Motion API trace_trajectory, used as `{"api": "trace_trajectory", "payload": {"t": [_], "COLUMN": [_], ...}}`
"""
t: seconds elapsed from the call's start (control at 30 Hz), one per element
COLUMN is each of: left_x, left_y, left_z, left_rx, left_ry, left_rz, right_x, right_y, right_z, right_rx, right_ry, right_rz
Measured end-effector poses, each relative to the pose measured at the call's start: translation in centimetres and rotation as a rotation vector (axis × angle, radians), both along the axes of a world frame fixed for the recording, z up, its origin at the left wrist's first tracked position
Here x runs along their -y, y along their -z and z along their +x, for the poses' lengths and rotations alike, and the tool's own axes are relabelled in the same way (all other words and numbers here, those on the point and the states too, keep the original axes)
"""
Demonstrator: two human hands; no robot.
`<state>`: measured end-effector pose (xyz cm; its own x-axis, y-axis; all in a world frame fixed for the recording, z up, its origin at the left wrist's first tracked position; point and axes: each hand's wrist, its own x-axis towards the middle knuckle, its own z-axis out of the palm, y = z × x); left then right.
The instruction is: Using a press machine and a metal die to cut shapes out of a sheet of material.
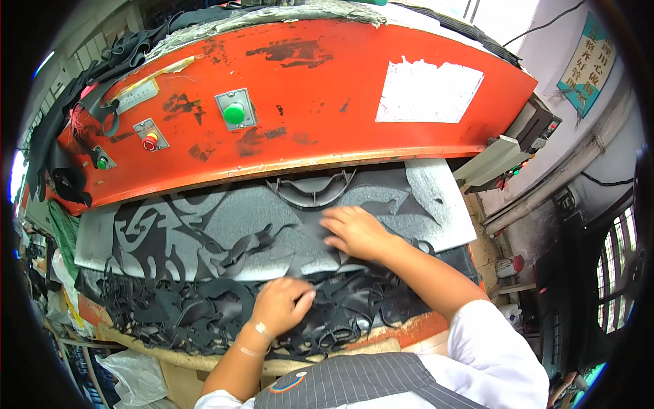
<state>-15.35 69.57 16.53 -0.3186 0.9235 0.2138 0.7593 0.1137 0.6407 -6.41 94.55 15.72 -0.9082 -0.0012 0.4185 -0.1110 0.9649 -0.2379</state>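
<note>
A black sheet of thin material [381, 194], full of cut-out holes, lies over a grey cutting board [272, 218] under an orange press head [306, 88]. My right hand [357, 232] presses flat on the sheet with fingers spread, just below a dark metal cutting die [313, 189] that sits at the press's lower edge. My left hand [283, 303] pinches the cut black scraps [191, 307] at the board's near edge, fingers closed on the material.
The press front carries a green button [234, 114], a red button [150, 142] and a small green one [102, 163], plus a torn white label [429, 92]. Black strips hang at the upper left. A grey control box [504, 153] sits to the right.
</note>
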Motion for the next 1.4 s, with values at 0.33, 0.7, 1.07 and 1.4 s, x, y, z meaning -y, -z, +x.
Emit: {"api": "trace_trajectory", "payload": {"t": [0.33, 0.7, 1.07, 1.4], "left_x": [-11.1, -10.0, -16.2, -16.3], "left_y": [6.6, 8.0, 5.1, 3.1], "left_z": [-2.7, -2.5, 2.2, -2.5], "left_rx": [-0.253, -0.298, 0.167, 1.598], "left_ry": [-0.121, -0.135, -0.062, 0.039], "left_rz": [-0.016, 0.036, 0.58, 0.612], "right_x": [-5.7, -6.8, -1.7, -9.3], "right_y": [3.0, -10.0, -7.3, -2.4], "right_z": [-10.2, 1.4, -0.4, -2.6], "right_rx": [-0.074, -0.482, -0.997, -0.426], "right_ry": [-0.139, -0.019, 0.227, 0.404], "right_rz": [-0.095, -1.637, -1.529, -0.11]}}
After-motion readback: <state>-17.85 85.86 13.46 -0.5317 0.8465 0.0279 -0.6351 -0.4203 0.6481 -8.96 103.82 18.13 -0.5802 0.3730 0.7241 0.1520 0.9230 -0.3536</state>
